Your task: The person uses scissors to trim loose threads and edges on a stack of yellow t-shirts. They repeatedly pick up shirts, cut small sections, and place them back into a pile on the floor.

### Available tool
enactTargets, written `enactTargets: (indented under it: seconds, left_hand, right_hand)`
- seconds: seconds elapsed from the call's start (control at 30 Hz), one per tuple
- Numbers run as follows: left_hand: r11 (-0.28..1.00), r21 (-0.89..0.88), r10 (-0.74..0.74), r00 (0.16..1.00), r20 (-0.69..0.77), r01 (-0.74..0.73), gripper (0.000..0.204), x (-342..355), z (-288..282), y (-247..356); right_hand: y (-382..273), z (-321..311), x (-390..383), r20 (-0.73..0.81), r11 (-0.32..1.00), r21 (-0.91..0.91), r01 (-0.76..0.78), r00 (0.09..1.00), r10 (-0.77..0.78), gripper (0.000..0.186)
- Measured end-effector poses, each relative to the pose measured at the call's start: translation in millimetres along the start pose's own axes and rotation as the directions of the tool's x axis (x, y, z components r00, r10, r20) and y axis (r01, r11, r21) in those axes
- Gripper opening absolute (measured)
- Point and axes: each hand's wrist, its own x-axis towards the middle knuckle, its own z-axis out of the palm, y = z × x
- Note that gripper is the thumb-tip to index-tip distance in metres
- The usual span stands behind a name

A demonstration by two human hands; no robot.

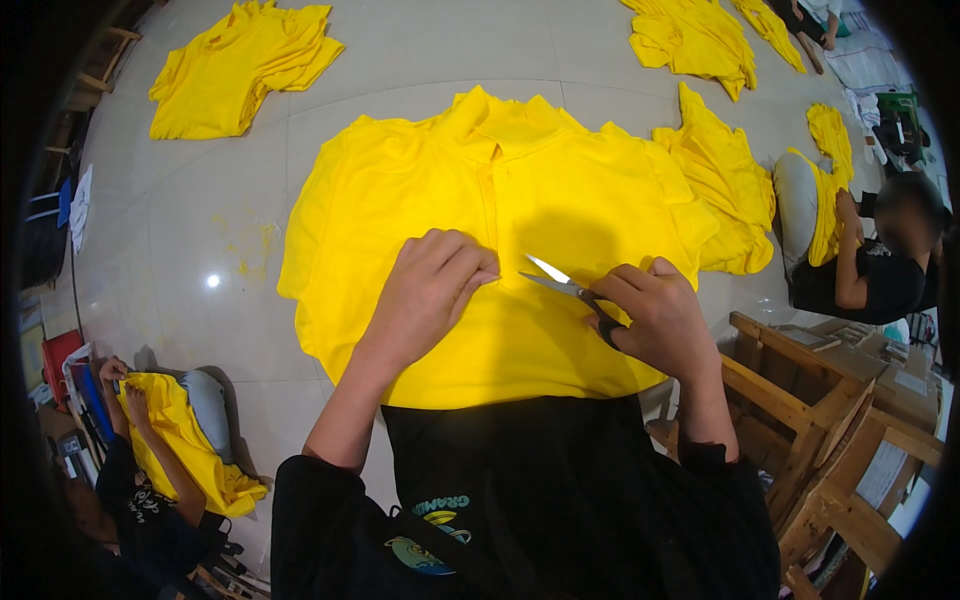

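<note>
A yellow collared shirt [400, 190] lies spread in front of me, its collar at the far side and its front placket running down the middle. My left hand [430, 285] is closed in a pinch beside the placket's lower end; what sits between the fingertips is too small to make out. Scissors [560, 282] are held in my right hand [655, 315], fingers around the handles. Their blades stand slightly apart and point left, over the shirt and close to the left fingertips.
More yellow shirts lie on the tiled floor: a folded pile [215, 80] far left, others [700, 45] far right, and one [725, 185] against my shirt's right side. People with yellow cloth sit at right and lower left. Wooden frames [790, 410] and cardboard boxes [905, 385] stand near right.
</note>
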Motion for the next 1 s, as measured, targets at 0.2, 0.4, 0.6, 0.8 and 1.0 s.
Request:
enactTargets:
  seconds: [0.2, 0.4, 0.6, 0.8, 1.0]
  left_hand:
    - [0.998, -0.043, 0.038, 0.998, -0.055, -0.041, 0.009, 6.6, 3.2, 4.7]
    - [0.999, -0.044, 0.032, 0.999, 0.010, -0.031, 0.009, 11.2, 0.1, 6.2]
    - [0.993, -0.112, -0.024, 0.990, 0.137, 0.039, 0.011, 20.2, -16.8, 7.6]
    - [0.990, -0.129, -0.005, 0.944, 0.331, 0.050, 0.017, 37.8, -32.5, -4.6]
    - [0.989, -0.133, -0.012, 0.927, 0.376, 0.067, 0.019, 42.8, -34.2, -4.4]
  right_hand:
    - [-5.1, 7.0, 4.0, -0.083, 0.993, 0.037, 0.116, 0.990, -0.113, 0.026]
    - [-9.8, 9.0, 8.0, -0.061, 0.990, 0.041, 0.138, 0.989, -0.135, 0.027]
    - [-15.0, 15.9, 17.5, -0.045, 0.990, 0.039, 0.136, 0.990, -0.134, 0.027]
    - [-12.3, 12.4, 16.2, -0.013, 0.990, 0.012, 0.141, 0.990, -0.141, 0.027]
    - [-2.8, 2.7, 7.3, 0.022, 0.991, 0.028, 0.134, 0.991, -0.135, 0.026]
